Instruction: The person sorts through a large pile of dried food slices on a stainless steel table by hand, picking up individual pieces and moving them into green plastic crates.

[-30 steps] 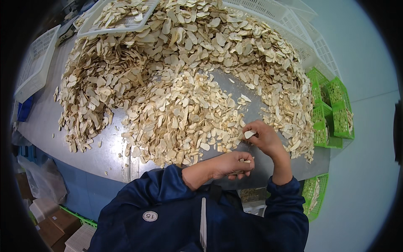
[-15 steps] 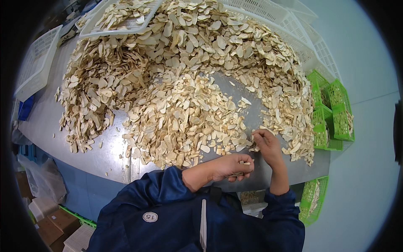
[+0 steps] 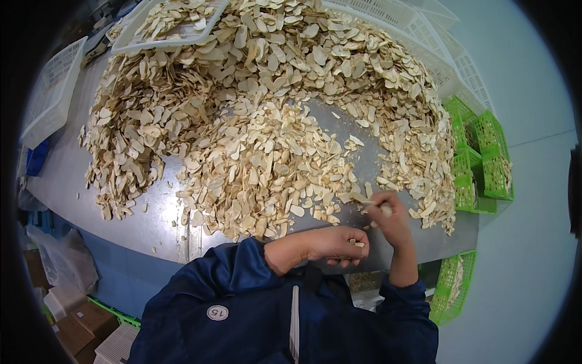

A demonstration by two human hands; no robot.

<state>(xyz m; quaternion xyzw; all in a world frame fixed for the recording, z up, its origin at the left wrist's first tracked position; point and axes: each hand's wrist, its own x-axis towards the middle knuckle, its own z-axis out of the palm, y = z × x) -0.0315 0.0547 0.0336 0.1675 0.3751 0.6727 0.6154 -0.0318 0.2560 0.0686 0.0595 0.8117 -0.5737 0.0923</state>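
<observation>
Pale dried slices, perhaps of a root, lie in a loose heap (image 3: 260, 176) on the metal table (image 3: 154, 209). My left hand (image 3: 334, 245) is closed near the table's front edge, with bits of slice (image 3: 357, 244) showing between thumb and fingers; the rest of what it holds is hidden. To its right, my right hand (image 3: 393, 219) pinches a dried slice (image 3: 360, 198) that points toward the heap. Another pale piece (image 3: 385, 210) shows at its fingers, which are somewhat blurred.
A taller bank of slices (image 3: 291, 48) curves round the back and both sides. White plastic trays (image 3: 54, 91) stand at the far left, and a slice-filled tray (image 3: 160, 43) sits at the back. Green baskets (image 3: 497, 155) hang at the right edge, with another green basket (image 3: 453, 288) lower down.
My right hand has moved slightly down and right, and a slice now sticks out of its fingers toward the heap. My left hand stays closed in nearly the same place.
</observation>
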